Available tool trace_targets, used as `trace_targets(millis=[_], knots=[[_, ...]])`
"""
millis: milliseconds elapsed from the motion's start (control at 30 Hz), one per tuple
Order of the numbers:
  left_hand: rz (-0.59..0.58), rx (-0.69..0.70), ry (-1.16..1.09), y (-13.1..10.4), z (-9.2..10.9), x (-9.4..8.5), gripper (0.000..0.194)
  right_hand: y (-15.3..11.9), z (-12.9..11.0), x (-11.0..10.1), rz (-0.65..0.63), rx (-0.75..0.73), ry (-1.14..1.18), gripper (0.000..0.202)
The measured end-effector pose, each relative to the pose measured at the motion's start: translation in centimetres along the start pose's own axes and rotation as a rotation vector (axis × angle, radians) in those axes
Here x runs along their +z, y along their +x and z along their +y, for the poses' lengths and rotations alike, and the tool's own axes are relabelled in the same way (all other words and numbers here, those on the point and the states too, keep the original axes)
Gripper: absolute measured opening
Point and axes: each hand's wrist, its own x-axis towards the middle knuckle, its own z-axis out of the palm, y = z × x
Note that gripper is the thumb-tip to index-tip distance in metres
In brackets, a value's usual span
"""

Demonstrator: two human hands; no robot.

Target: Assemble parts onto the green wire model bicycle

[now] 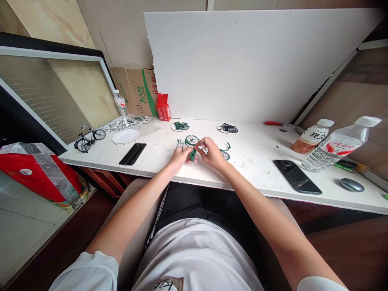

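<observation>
Near the table's front edge, my left hand (pixel 181 157) pinches a small green plastic bicycle part (pixel 193 155). My right hand (pixel 211 152) meets it from the other side, thumb and fingers pressed together at the part's upper end. Whether the right fingers hold a second tiny piece is hidden. Just beyond the hands lie a green spoked wheel (pixel 192 140) and a thin green frame-like piece (pixel 181 143). Another green wheel (pixel 225 155) rests right of my right hand, with a curved green piece (pixel 227 146) behind it.
One plate (pixel 174 128) carries green parts, another (pixel 220 129) black parts. A black model bicycle (pixel 87 139) stands left. Nearby are stacked white plates (pixel 125 136) and a phone (pixel 133 154). Right are another phone (pixel 297 176), bottles (pixel 339 144) and a mouse (pixel 351 184). A white board (pixel 242 64) stands behind.
</observation>
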Motion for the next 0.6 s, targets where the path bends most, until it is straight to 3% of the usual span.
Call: trace_targets(millis=[367, 600], knots=[[-0.004, 0.016, 0.007, 0.12, -0.13, -0.08, 0.027, 0.03, -0.20, -0.05, -0.042, -0.013, -0.097, 0.009], [-0.011, 0.023, 0.032, 0.40, -0.62, -0.18, 0.025, 0.15, -0.31, 0.16, 0.001, 0.057, 0.046, 0.025]])
